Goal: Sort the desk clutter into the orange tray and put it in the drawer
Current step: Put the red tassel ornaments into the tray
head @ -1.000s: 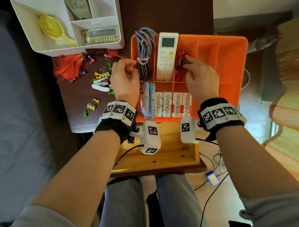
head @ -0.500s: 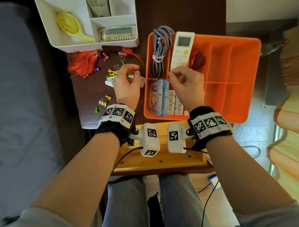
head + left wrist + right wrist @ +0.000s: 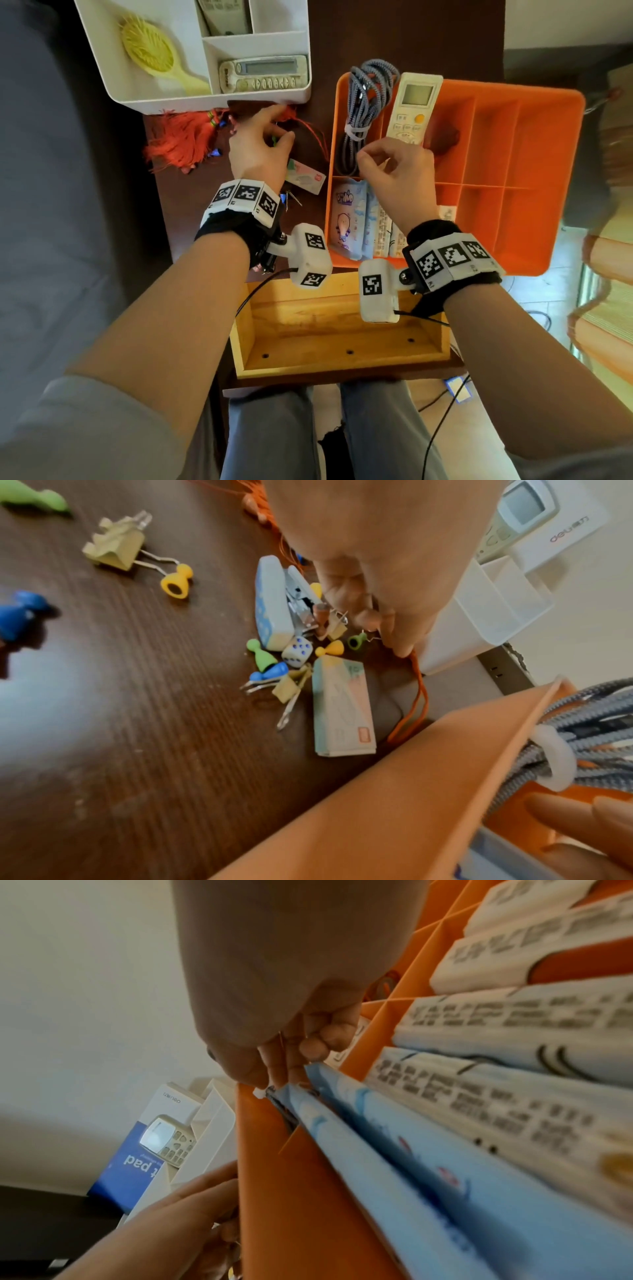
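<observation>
Roughly half sorted, by the look of it: already in the orange tray (image 3: 561, 178) are a coiled cable (image 3: 363, 113), a remote (image 3: 412, 109), a dark red item, hard to make out, and a row of wipe packs (image 3: 356, 219), with the right-side compartments not yet filled. Still out on the desk (image 3: 120, 723): tassels (image 3: 181, 137), binder clips (image 3: 120, 547), pawns (image 3: 263, 657), a die (image 3: 296, 651), a stapler (image 3: 274, 601) and a small box (image 3: 342, 707), and the drawer (image 3: 342, 329) below open, waiting for the tray. Left hand (image 3: 258, 144) down among the small clutter, fingers curled as if pinching a clip, though not possible to tell for sure; right hand (image 3: 397, 171) over the tray's near-left part, fingers loosely curled, apparently holding nothing.
</observation>
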Demonstrator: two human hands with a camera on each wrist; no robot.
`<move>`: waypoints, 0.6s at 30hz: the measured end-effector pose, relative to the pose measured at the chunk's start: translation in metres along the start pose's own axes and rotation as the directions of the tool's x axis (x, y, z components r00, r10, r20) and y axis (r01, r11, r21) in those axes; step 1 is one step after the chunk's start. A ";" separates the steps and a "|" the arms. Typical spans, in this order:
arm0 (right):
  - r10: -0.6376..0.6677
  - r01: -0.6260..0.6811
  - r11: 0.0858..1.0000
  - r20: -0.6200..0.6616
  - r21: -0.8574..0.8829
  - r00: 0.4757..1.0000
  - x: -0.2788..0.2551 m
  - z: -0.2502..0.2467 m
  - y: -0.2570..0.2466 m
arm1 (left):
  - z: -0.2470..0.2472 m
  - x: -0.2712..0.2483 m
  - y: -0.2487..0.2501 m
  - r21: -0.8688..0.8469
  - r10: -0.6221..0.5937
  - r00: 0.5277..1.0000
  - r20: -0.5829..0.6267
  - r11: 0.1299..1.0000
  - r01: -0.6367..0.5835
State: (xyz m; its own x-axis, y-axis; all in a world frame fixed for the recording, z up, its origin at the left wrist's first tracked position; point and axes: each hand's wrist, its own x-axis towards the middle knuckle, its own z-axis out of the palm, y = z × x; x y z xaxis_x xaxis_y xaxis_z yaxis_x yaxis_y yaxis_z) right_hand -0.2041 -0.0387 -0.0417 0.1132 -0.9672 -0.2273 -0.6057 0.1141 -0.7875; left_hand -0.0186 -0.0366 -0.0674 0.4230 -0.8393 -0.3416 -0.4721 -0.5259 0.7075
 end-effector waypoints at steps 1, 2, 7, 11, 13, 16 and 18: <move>-0.001 0.001 1.000 0.001 -0.002 1.000 0.000 0.000 0.000 | 0.001 0.003 0.001 0.013 -0.003 1.000 -0.011 1.000 0.004; -0.001 0.001 1.000 0.002 -0.003 1.000 0.001 0.001 0.001 | 0.001 0.005 0.001 0.022 -0.006 1.000 -0.023 1.000 0.006; 0.016 -0.016 1.000 0.002 0.006 1.000 0.003 0.003 0.000 | 0.002 0.008 0.001 0.002 -0.056 0.995 -0.084 0.998 0.056; 0.019 -0.019 1.000 -0.003 0.024 1.000 0.005 0.004 -0.001 | 0.001 0.006 0.001 -0.007 -0.066 0.995 -0.076 0.998 0.066; 0.023 -0.023 1.000 0.000 0.022 1.000 0.006 0.006 -0.002 | 0.000 0.005 0.000 0.009 -0.062 0.996 -0.069 0.998 0.062; 0.024 -0.024 1.000 0.007 0.018 1.000 0.007 0.008 -0.002 | 0.000 0.006 0.000 0.021 -0.066 0.995 -0.080 0.997 0.068; 0.027 -0.028 0.999 0.017 0.019 0.999 0.007 0.008 -0.002 | 0.000 0.007 0.001 0.020 -0.067 0.993 -0.097 0.997 0.070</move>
State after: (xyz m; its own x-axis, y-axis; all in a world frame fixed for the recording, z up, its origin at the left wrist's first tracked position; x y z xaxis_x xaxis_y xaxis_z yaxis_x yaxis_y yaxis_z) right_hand -0.1958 -0.0437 -0.0463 0.1096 -0.9598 -0.2582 -0.5937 0.1452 -0.7915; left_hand -0.0158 -0.0430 -0.0694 0.5270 -0.7846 -0.3266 -0.4571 -0.5856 0.6694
